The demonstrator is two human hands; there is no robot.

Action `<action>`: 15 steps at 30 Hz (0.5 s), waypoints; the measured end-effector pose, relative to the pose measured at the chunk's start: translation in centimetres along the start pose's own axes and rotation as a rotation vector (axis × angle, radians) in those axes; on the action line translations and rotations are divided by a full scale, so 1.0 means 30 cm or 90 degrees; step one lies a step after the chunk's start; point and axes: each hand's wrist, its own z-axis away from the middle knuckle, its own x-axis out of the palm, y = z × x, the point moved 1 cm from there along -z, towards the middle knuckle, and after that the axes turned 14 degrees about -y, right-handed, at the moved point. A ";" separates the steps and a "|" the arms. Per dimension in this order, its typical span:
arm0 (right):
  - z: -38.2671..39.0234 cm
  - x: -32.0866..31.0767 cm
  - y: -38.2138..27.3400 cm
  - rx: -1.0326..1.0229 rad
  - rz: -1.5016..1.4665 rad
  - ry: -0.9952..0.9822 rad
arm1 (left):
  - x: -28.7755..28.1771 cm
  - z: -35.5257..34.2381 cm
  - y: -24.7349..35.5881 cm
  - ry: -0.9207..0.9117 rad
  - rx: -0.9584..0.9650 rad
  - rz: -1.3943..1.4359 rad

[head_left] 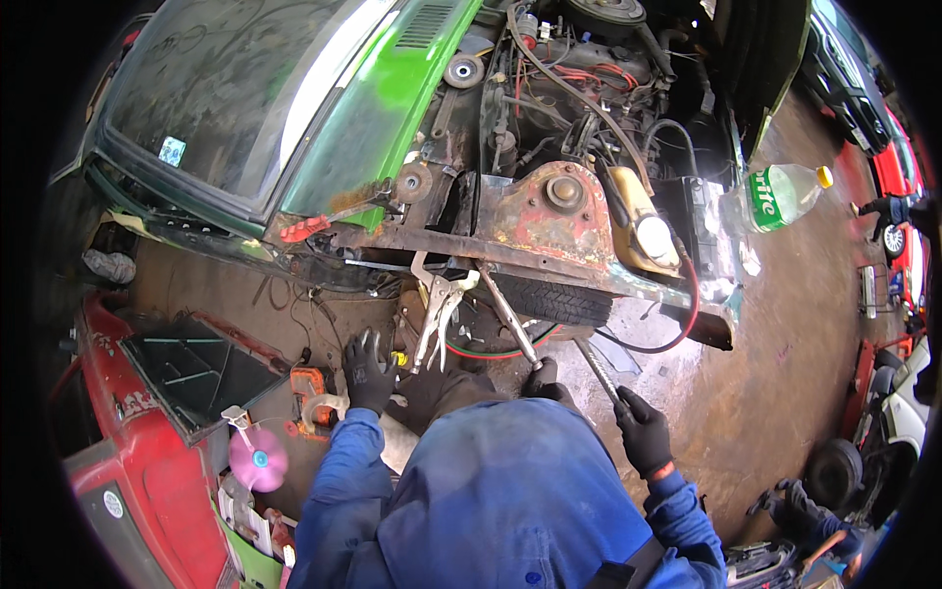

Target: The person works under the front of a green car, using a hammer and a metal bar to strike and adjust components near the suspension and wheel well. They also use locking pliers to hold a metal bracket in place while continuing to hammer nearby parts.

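My right hand (643, 432), in a dark glove, is wrapped round the lower end of a ribbed metal bar (597, 371). My left hand (371, 371), also gloved, has its fingers apart and holds nothing visible, left of the locking pliers (437, 309). Those pliers hang from the rusty panel edge (412, 239) of a green car body. Between them and my right hand, a smooth metal rod (507, 319) slants down from that edge. A dark shape (547, 381) meets its lower end; I cannot tell whether it is a glove or a shoe.
An exposed engine (589, 69) lies ahead, with a tyre (549, 299) below the panel. A plastic bottle (780, 196) stands at the right. A red-handled tool (304, 229) rests on the body. An orange tool (312, 398) and pink disc (259, 458) are left. Another person (819, 525) is lower right.
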 end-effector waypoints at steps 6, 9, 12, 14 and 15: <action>0.108 -0.091 -0.137 -0.221 0.139 0.073 | 0.268 0.222 -0.060 -0.199 -0.111 0.101; 0.032 -0.107 -0.210 -0.370 0.212 0.123 | 0.347 0.284 -0.046 -0.268 -0.171 0.143; -0.092 -0.106 -0.287 -0.504 0.295 0.182 | 0.361 0.308 -0.016 -0.364 -0.179 0.235; -0.168 -0.101 -0.324 -0.450 0.299 0.160 | 0.354 0.323 0.023 -0.343 -0.164 0.234; -0.206 -0.095 -0.342 -0.475 0.329 0.184 | 0.349 0.329 0.044 -0.327 -0.157 0.233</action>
